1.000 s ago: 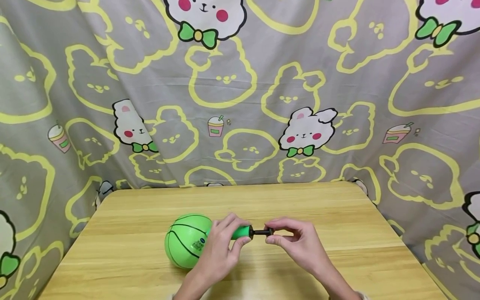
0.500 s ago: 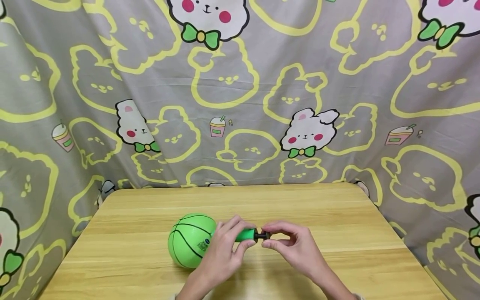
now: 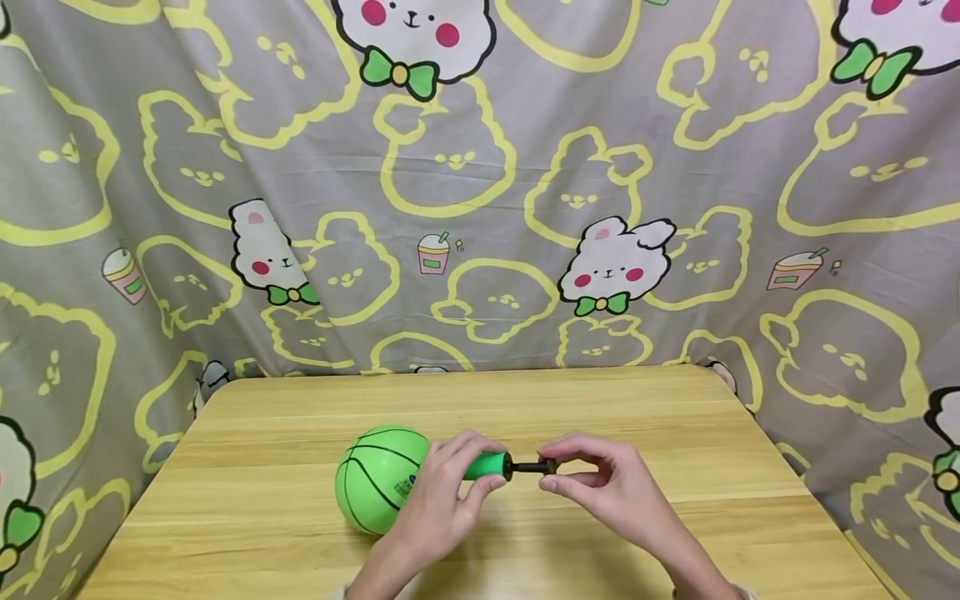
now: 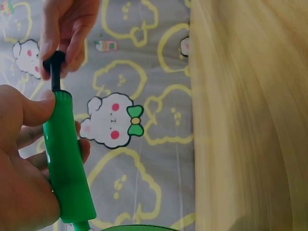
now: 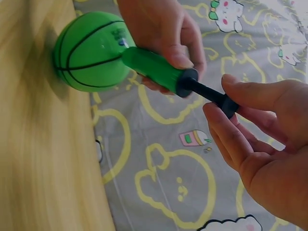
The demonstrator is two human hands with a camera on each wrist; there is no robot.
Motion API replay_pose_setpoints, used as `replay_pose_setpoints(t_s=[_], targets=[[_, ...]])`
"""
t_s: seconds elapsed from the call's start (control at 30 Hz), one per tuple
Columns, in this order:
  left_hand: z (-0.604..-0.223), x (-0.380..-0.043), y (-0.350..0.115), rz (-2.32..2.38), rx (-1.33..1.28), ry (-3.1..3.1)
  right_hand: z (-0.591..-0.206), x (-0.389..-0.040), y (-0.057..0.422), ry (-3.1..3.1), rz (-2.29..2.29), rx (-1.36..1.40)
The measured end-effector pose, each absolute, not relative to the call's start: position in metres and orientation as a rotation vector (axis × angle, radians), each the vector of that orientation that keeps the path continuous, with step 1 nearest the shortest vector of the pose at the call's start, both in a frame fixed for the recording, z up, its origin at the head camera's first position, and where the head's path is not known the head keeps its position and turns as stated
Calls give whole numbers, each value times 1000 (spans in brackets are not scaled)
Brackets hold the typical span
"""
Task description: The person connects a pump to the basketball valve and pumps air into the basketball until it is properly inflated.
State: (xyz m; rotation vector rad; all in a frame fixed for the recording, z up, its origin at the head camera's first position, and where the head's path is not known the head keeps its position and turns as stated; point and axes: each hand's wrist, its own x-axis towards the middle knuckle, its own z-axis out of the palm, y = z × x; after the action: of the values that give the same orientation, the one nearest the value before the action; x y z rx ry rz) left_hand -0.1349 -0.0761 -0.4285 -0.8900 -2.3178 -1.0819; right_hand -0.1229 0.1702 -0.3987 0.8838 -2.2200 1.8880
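Note:
A green ball (image 3: 378,479) with black basketball lines sits on the table, left of my hands. My left hand (image 3: 442,504) grips the green barrel of a small hand pump (image 4: 70,163), whose narrow end points at the ball. In the right wrist view that end meets the ball (image 5: 91,53). My right hand (image 3: 611,483) pinches the black plunger handle (image 5: 227,105) between thumb and fingers. A length of black rod (image 3: 531,467) shows between barrel and handle. Part of the ball is hidden behind my left hand.
The wooden table (image 3: 262,442) has rounded far corners. A grey curtain (image 3: 480,192) with yellow outlines and white rabbit faces hangs behind it and along both sides.
The plunger handle went in toward the barrel half a second ago and is now drawn out again to the right by my right hand. My left hand and the ball stay nearly in place.

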Motion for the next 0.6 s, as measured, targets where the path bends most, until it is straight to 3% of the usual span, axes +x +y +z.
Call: replay_pose_setpoints(t_s=[0.6], targets=[[-425,-140,-87,-1118,-832,-2312,-377,-121,212,-2231,1857,890]])
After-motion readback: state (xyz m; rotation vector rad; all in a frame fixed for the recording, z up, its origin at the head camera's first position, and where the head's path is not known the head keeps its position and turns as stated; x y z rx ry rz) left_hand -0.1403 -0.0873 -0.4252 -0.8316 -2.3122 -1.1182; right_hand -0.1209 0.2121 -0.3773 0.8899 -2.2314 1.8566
